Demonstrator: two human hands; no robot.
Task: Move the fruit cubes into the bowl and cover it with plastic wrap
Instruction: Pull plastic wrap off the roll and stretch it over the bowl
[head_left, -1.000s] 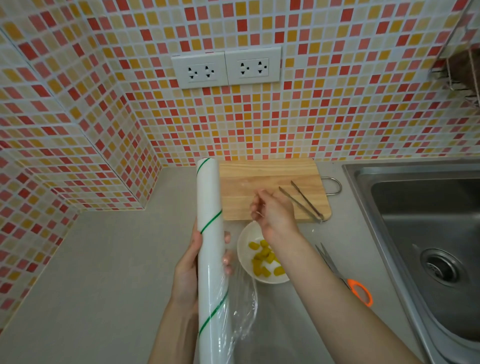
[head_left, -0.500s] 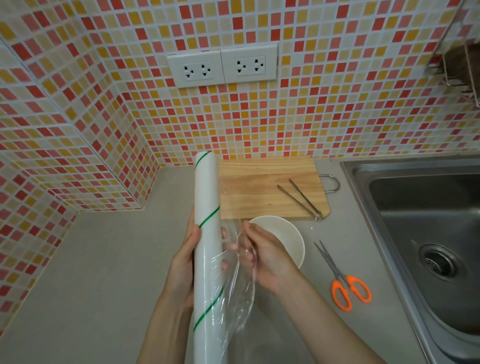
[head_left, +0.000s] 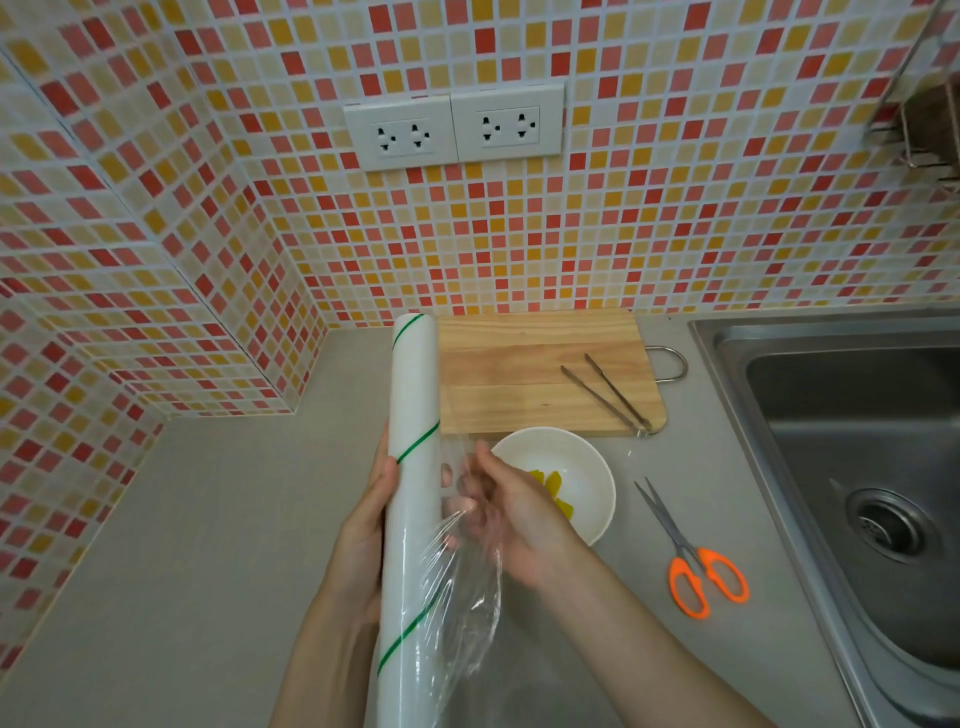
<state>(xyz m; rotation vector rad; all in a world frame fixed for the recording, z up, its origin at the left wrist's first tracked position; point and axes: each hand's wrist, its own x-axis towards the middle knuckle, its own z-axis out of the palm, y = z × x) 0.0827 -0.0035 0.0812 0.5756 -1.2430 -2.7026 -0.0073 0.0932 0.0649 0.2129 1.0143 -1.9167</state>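
Observation:
My left hand (head_left: 363, 535) grips a long white roll of plastic wrap (head_left: 410, 467) with green stripes, held upright above the counter. My right hand (head_left: 511, 514) sits just right of the roll, fingers pinching the loose crumpled film (head_left: 462, 597) that hangs off it. Behind my right hand stands a white bowl (head_left: 582, 467) holding yellow fruit cubes (head_left: 553, 486), partly hidden by the hand. The wooden cutting board (head_left: 524, 374) lies beyond the bowl with no cubes on it.
Metal tongs (head_left: 605, 392) rest on the board's right side. Orange-handled scissors (head_left: 691, 556) lie on the grey counter right of the bowl. A steel sink (head_left: 852, 467) fills the right side. Tiled walls close off the back and left.
My right hand came back from above the board to the roll and took hold of the loose film. The fruit cubes show again past the hand. The roll has stayed in my left hand.

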